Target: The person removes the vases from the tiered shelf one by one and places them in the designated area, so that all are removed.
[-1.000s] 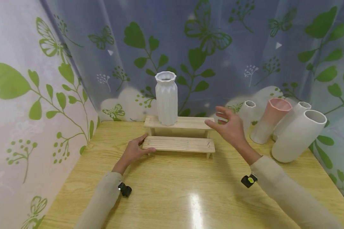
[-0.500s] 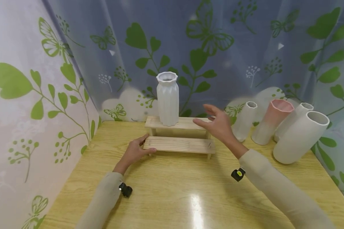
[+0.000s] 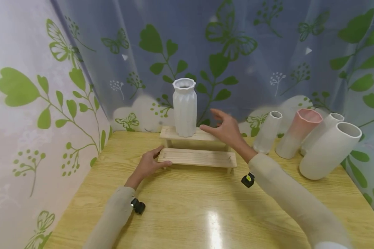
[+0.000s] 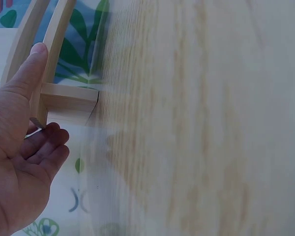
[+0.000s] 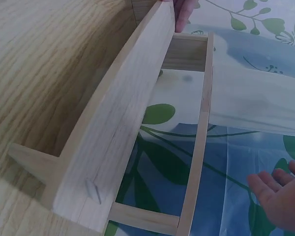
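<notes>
A two-tier wooden stand (image 3: 199, 157) is on the table, its lower step nearer me. On its upper step, left of the middle, a white fluted vase (image 3: 185, 112) stands upright; it also shows lying sideways in the right wrist view as a pale vase body (image 5: 255, 101). My left hand (image 3: 149, 163) grips the left end of the lower step, thumb over the board and fingers at its end. The left wrist view shows the thumb (image 4: 27, 73) along the board. My right hand (image 3: 225, 128), fingers spread and holding nothing, hovers right of the vase, apart from it.
To the right stand a slim white vase (image 3: 268, 133), a pink-and-white vase (image 3: 297, 133), a white vase (image 3: 321, 129) partly hidden, and a large white vase (image 3: 328, 152). A patterned curtain (image 3: 237, 69) hangs right behind the table (image 3: 187, 207).
My right hand has moved left over the upper step, closer to the white fluted vase. The left hand keeps its grip on the stand; the stand and vases stay put.
</notes>
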`<state>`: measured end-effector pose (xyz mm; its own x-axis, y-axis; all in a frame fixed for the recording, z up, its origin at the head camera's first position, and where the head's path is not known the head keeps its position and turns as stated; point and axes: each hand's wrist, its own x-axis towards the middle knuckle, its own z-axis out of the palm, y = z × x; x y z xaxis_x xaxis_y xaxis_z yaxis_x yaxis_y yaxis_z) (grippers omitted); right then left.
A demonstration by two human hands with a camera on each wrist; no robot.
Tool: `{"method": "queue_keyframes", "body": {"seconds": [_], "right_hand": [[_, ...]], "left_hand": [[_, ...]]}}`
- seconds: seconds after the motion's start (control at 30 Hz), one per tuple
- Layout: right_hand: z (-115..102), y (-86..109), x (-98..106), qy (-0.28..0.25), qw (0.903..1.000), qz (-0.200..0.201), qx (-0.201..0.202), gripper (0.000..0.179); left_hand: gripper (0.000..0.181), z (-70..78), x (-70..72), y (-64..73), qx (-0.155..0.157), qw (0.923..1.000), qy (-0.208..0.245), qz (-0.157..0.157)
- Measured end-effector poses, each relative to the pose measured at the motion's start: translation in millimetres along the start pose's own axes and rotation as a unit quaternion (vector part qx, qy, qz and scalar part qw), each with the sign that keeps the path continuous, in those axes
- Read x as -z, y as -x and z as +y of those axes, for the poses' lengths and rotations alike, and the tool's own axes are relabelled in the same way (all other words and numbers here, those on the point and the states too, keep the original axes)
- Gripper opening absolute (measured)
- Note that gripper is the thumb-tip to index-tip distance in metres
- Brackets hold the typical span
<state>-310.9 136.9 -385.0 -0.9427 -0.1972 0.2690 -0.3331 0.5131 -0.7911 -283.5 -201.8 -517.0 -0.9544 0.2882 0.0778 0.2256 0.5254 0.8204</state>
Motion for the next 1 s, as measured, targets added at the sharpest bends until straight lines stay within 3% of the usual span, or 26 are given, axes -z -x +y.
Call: {"method": "queue_keyframes", "body": {"seconds": [0.37,0.67,1.0], "right_hand": [[-2.8,-29.1,-16.4,-0.007,1.0,-0.001,0.004,0.091],[-9.7,-39.1,-33.7,0.004,0.9999,0.01,0.01,0.091],[-12.8,-45.6,-48.5,-0.034,0.9993,0.013,0.013,0.09]], "left_hand": [[0.096,1.4,-0.3,0.0,0.001,1.0,0.0,0.001],[0.098,0.6,0.5,-0.5,0.004,1.0,0.007,-0.001],[0.099,-0.4,0.2,-0.4,0.005,1.0,0.004,-0.004]]}}
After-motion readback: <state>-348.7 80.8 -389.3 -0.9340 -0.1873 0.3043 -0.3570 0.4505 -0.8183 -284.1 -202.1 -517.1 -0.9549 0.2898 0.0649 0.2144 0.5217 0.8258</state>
